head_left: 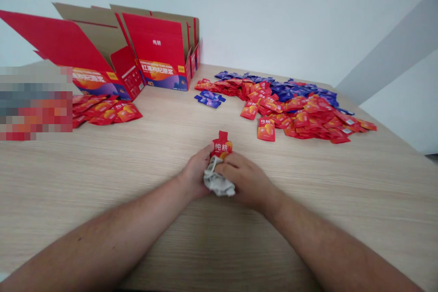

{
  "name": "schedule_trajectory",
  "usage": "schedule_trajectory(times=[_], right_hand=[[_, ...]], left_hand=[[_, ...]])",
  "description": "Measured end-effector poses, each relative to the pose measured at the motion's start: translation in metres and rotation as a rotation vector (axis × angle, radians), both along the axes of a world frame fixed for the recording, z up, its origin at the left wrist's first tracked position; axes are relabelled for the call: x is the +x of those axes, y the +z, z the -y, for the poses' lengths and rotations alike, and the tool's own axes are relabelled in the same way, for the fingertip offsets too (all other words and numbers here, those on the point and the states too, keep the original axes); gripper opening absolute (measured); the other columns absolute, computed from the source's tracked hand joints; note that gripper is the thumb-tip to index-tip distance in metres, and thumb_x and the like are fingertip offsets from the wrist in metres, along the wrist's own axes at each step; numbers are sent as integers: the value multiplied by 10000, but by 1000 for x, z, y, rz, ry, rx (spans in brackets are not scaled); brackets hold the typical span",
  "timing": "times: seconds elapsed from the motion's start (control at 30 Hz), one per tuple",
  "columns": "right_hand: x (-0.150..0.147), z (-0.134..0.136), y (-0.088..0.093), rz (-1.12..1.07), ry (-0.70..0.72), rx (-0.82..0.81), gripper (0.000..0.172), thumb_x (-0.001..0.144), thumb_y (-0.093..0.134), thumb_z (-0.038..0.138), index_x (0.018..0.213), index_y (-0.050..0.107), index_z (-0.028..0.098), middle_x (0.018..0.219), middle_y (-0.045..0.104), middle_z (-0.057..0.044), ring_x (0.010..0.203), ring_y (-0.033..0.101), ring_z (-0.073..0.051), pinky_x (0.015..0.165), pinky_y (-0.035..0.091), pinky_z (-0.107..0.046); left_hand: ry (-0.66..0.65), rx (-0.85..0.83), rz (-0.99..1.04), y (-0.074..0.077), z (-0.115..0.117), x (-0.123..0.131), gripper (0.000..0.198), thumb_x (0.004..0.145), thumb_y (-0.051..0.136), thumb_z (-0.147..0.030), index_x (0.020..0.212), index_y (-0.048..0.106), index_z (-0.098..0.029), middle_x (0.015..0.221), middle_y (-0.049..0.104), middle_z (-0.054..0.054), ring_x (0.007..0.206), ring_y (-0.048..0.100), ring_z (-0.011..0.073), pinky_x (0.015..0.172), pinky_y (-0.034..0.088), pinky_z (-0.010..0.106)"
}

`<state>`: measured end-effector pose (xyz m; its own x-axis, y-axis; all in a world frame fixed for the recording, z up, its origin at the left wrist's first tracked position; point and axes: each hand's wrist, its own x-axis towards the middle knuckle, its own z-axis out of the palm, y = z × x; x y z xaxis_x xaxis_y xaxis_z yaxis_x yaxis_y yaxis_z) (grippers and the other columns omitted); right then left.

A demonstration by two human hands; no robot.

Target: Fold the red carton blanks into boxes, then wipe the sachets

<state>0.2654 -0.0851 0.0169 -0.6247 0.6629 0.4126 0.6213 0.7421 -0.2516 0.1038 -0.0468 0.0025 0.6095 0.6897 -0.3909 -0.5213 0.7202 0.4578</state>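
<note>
Over the front middle of the table, my left hand [197, 171] is closed around the left edge of a red sachet [222, 145] with white lettering and a narrow spout-shaped top. My right hand [244, 178] is curled round a crumpled whitish cloth [219, 183], which lies against the lower part of the sachet. The sachet's lower end is hidden behind the cloth and fingers. Nearest to my hands on the table is a single red sachet [266, 129], lying flat to the right and farther back.
A large heap of red sachets [311, 118] spreads at the right, with blue sachets [301, 91] behind. Two blue sachets [209, 98] lie at the centre back. Open red cartons [160, 54] stand at the back left, with more red sachets [106, 110] before them. Part of the left edge is pixelated.
</note>
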Motion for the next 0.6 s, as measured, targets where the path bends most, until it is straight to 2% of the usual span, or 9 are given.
schedule_trajectory(times=[0.07,0.1,0.23,0.27,0.37,0.4,0.53,0.6], right_hand=[[2,-1,-1,-52,-168,2,168,914,629,166,1066,689,203,972,677,-90,906,602,-220,823,504,-336],[2,-1,-1,-54,-196,6,172,910,634,168,1070,689,199,982,677,-96,918,603,-226,830,504,-341],[0,2,1,30,54,34,165,930,648,220,1088,695,208,987,679,-81,927,593,-233,857,494,-355],[0,2,2,17,41,41,170,937,637,213,1097,695,208,983,677,-82,924,592,-232,855,493,-354],[4,-1,2,-79,-207,34,189,933,607,169,1096,696,198,968,669,-96,916,590,-235,828,496,-350],[5,-1,2,-81,-233,29,195,926,608,164,1097,696,198,975,670,-101,922,590,-239,830,497,-355],[8,-1,4,-32,-95,47,207,931,623,197,1121,702,218,1009,685,-94,953,596,-247,871,498,-372],[9,-2,6,-98,-201,53,210,945,606,196,1132,702,203,995,690,-103,948,603,-251,856,507,-371]], left_hand=[[88,28,0,1,1,1,421,1034,404,-427,1018,737,-169,935,768,99,886,736,228,884,572,330],[89,21,-2,2,2,0,420,1034,403,-423,1012,736,-168,927,765,97,883,734,226,883,570,330],[-88,-90,-16,9,6,-1,512,1035,376,-491,995,734,-127,839,742,120,759,715,239,790,572,358],[-72,-87,-10,11,7,0,506,1043,365,-476,999,733,-131,841,742,115,752,712,232,787,570,353],[74,-27,8,14,9,3,433,1068,356,-379,1009,729,-167,889,753,79,787,711,194,809,560,312],[83,-16,4,14,10,4,426,1070,361,-374,1005,730,-170,894,753,76,784,708,191,804,559,307],[2,3,-46,13,14,5,431,1062,423,-424,903,724,-160,838,734,87,713,684,190,715,557,305],[1,33,-72,13,16,5,421,1073,403,-410,944,727,-175,869,736,78,732,687,190,670,555,302]])
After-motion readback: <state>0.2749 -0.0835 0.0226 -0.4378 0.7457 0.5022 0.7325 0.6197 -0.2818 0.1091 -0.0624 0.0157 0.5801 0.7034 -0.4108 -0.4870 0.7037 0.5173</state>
